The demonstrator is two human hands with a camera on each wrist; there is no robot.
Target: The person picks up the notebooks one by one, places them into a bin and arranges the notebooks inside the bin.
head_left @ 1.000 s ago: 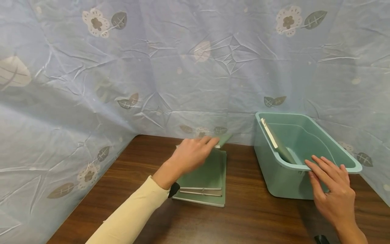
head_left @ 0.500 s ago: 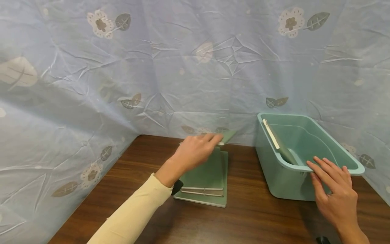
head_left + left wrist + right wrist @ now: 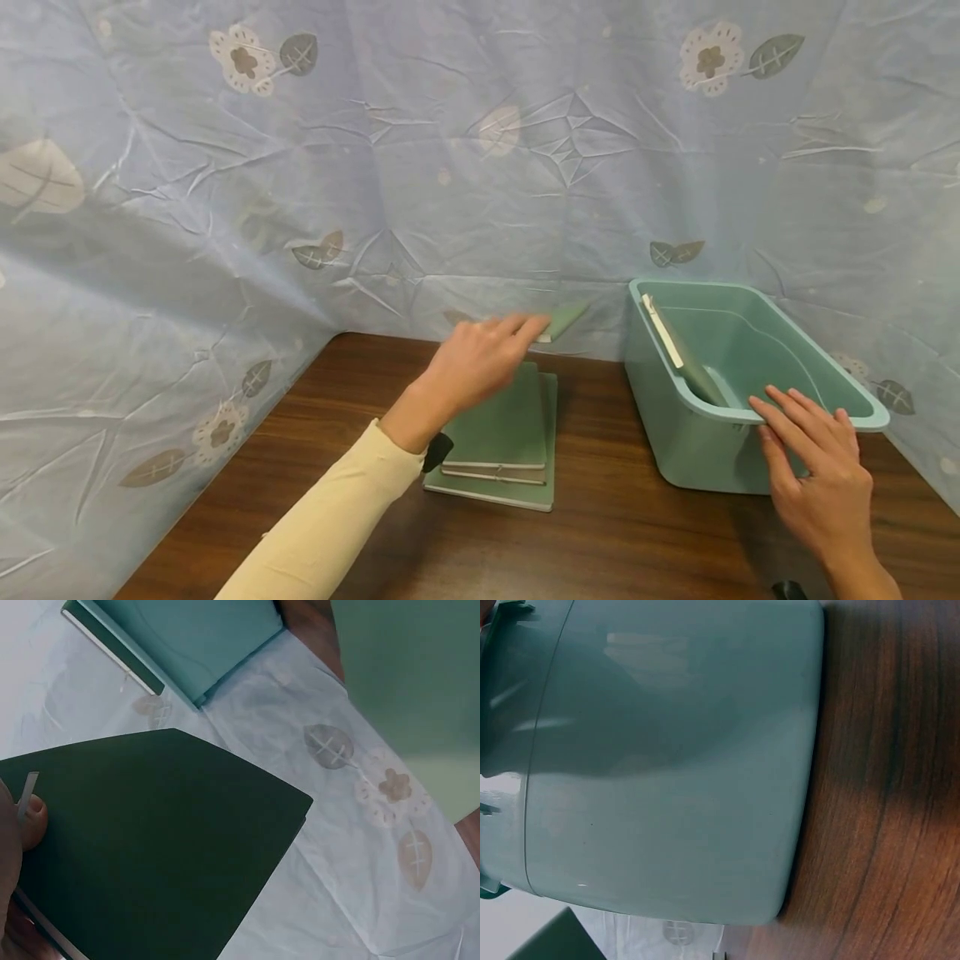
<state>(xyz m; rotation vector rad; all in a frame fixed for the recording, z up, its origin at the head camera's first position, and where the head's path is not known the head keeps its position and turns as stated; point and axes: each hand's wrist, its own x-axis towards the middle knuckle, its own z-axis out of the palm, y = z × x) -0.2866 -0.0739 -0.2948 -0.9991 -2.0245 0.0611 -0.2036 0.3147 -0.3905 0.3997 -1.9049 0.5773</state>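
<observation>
My left hand (image 3: 480, 360) pinches a green-covered book (image 3: 566, 320) by its edge, raised above a stack of books (image 3: 498, 429) on the table. In the left wrist view the dark green cover (image 3: 165, 840) fills much of the picture, with the thumb (image 3: 31, 825) on it near a pale ribbon. On the right, my right hand (image 3: 817, 475) rests on the near rim of a teal plastic bin (image 3: 705, 454), its fingers extended over the edge. Another green book (image 3: 697, 377) leans inside against the bin's left wall, pale page edges upward.
A brown wood-grain table (image 3: 600, 542) carries the stack and the bin. Behind and to the left hangs a wrinkled, pale floral cloth (image 3: 465, 217). The stack's lower books stick out unevenly toward the front.
My left hand has lifted the book slightly higher off the stack and a little to the right. The right hand stays on the bin's rim.
</observation>
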